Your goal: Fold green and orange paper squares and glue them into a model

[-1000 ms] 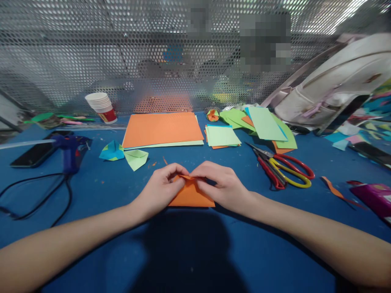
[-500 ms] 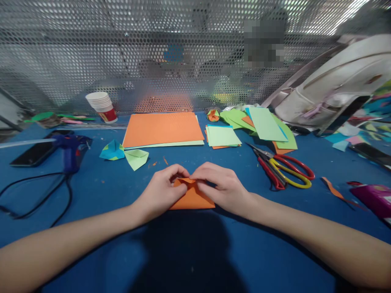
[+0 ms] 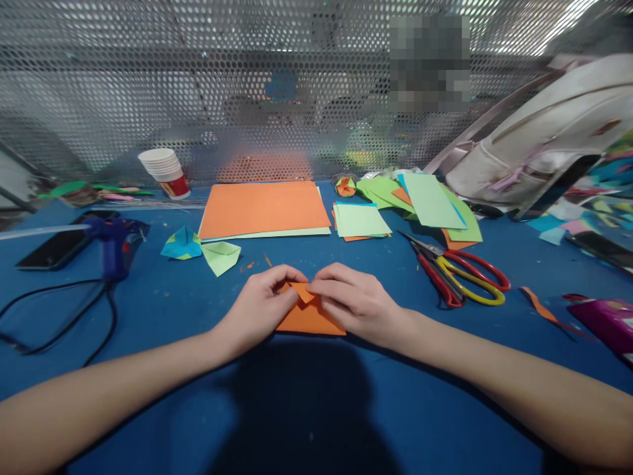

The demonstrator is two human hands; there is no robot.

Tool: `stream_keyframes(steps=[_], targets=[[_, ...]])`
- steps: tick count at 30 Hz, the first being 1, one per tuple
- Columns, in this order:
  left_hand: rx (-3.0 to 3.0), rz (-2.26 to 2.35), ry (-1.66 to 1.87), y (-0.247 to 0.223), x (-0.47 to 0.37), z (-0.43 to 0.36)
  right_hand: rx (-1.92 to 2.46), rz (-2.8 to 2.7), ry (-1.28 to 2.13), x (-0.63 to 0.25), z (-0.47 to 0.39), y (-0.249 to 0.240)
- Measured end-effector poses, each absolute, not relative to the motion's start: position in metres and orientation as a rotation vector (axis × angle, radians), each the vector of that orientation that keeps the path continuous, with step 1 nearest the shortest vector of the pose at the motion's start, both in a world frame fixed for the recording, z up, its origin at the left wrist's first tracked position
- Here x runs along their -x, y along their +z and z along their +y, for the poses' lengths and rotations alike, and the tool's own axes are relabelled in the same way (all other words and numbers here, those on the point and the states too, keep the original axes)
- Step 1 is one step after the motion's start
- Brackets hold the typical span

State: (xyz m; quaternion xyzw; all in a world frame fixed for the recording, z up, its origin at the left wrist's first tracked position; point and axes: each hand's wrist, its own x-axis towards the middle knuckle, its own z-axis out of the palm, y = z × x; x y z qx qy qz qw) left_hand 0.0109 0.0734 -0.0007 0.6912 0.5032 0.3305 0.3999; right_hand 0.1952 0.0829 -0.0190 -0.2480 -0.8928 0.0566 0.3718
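A folded piece of orange paper [image 3: 314, 322] lies on the blue table in front of me, its straight edge towards me. At its top middle a small flap is folded down towards me. My left hand [image 3: 264, 303] is closed on the left part of the paper, the thumb lying by the flap. From the other side my right hand [image 3: 359, 300] pinches the paper near the top of the flap; its fingertips partly cover the fold. Beyond the left hand sit a folded light green paper piece [image 3: 221, 257] and a blue and green folded piece [image 3: 181, 243].
Scissors [image 3: 452, 270] with red and yellow handles lie to the right. Behind are orange sheets [image 3: 264, 210] and small light green squares [image 3: 361, 221]. At left stand a glue gun [image 3: 115, 247] with its cable and stacked paper cups [image 3: 165, 173]. A white backpack [image 3: 548, 132] leans at right.
The small flap on the orange paper now lies further down towards me and shows larger. My left thumb has drawn back slightly; both hands stay on the paper.
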Motion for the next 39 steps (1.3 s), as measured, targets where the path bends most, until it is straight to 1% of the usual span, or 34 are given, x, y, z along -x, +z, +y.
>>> stream_keyframes(steps=[17, 23, 26, 33, 39], targets=[[-1.604, 1.27, 0.804, 0.002, -0.01, 0.072, 0.542, -2.389, 0.003, -0.197, 0.087, -0.021], [-1.615, 1.229, 0.865, -0.003, -0.011, 0.074, 0.524, -2.391, -0.018, -0.196, 0.085, -0.017], [-1.638, 1.229, 0.878, -0.003, -0.011, 0.074, 0.55, -2.319, 0.088, -0.193, 0.082, -0.017], [-1.727, 1.232, 0.891, -0.005, -0.01, 0.071, 0.716, -2.114, 0.465, -0.186, 0.077, -0.015], [-1.768, 1.206, 0.909, -0.005, -0.011, 0.07, 0.76, -2.08, 0.537, -0.186, 0.078, -0.016]])
